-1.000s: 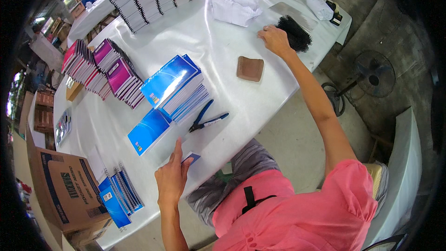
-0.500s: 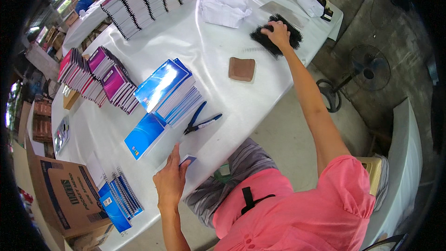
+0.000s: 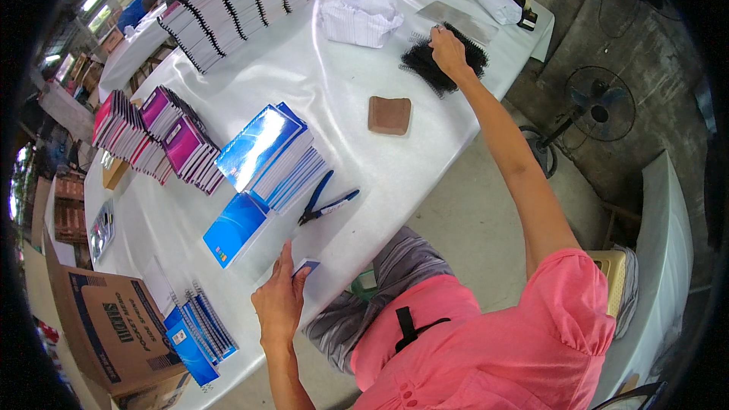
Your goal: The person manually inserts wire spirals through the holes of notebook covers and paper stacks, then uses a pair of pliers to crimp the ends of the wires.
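Observation:
My left hand [image 3: 277, 304] is at the table's near edge, index finger stretched forward. Its thumb and fingers hold a small blue-covered notebook [image 3: 307, 266], mostly hidden by the hand. With my right arm stretched far out, my right hand [image 3: 448, 53] is on a pile of black spiral binding coils [image 3: 434, 72], fingertips pinched together on a coil at the pile's upper left. Blue-handled pliers [image 3: 323, 203] lie with handles spread beyond my left hand. Beside them are stacked blue notebooks [image 3: 262, 148] and a lower blue stack [image 3: 234, 229].
A brown block [image 3: 389, 115] lies mid-table. Purple and red notebook stacks [image 3: 186, 140] stand left, tall coil-bound stacks [image 3: 235, 7] at the back. Spiral-bound blue notebooks [image 3: 199, 334] sit by a cardboard box [image 3: 121, 326]. Crumpled white paper [image 3: 361, 19] is near the coils; a fan [image 3: 598, 110] stands right.
My right hand has shifted toward the upper left of the coil pile, and its spread fingers have drawn together. My left hand stays on the small notebook. The whole view has shifted slightly.

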A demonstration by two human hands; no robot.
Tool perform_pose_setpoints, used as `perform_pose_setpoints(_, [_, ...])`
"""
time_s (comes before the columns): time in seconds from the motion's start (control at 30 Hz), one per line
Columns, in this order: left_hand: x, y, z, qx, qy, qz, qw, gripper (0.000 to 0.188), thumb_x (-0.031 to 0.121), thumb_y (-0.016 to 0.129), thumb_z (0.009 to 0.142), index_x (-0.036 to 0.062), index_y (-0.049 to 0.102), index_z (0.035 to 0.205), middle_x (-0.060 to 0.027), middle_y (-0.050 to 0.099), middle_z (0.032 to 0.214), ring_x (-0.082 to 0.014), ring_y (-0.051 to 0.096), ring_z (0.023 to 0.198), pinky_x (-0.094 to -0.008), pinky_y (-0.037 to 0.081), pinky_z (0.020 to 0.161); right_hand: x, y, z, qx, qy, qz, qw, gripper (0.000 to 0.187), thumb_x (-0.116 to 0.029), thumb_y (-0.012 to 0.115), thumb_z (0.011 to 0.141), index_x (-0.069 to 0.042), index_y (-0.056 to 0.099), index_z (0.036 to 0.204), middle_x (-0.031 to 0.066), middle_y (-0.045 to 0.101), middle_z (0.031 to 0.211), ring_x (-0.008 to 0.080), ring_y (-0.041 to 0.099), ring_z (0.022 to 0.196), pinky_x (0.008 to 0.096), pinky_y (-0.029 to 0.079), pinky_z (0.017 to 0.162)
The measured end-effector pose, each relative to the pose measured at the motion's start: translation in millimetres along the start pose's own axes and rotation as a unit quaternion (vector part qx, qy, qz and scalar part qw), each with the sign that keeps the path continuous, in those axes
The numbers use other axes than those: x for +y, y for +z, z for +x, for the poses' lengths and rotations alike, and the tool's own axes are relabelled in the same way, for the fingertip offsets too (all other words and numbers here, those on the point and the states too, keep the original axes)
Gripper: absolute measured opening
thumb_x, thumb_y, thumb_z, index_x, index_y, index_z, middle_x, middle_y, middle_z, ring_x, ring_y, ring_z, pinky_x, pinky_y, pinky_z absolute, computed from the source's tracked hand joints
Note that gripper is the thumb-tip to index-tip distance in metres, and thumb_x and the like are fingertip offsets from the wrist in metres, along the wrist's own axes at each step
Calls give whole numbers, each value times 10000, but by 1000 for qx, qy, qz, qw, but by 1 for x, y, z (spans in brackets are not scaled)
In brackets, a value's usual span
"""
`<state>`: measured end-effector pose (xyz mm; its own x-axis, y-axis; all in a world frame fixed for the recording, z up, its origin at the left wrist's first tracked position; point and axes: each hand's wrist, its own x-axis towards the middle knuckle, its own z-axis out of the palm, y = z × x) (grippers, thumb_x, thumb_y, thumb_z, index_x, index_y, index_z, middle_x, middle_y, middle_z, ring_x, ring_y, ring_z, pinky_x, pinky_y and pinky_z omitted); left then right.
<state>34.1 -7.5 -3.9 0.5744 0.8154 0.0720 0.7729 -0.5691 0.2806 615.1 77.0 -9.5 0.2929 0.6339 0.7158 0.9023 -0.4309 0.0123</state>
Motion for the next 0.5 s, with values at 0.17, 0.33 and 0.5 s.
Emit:
perform_pose_setpoints(0.17, [-9, 6, 0, 36, 29, 6, 999, 551, 324, 626, 931, 204, 452, 1440, -179, 670, 767, -358, 644, 645, -447, 475, 595, -14, -17, 9, -47, -35, 71, 996, 168, -125, 685, 805, -23, 615, 919, 170, 624, 965, 364, 614, 966, 469, 507, 813])
perform_pose_setpoints(0.33, [2, -2, 4, -4, 5, -4, 1000, 545, 306, 627, 932, 195, 452, 1437, -169, 691, 855, -363, 651, 674, -454, 480, 603, -14, -22, 6, -60, 5, 128, 990, 239, -127, 727, 766, -52, 643, 977, 177, 620, 962, 363, 614, 969, 475, 508, 825])
perform_pose_setpoints(0.5, [-6, -4, -1, -9, -26, -13, 1000, 556, 328, 609, 938, 189, 433, 1447, -169, 676, 1109, -369, 663, 739, -462, 495, 624, -119, -75, -7, -88, 0, 271, 958, 204, -166, 567, 939, -86, 695, 1077, 150, 663, 1021, 364, 629, 909, 427, 501, 816])
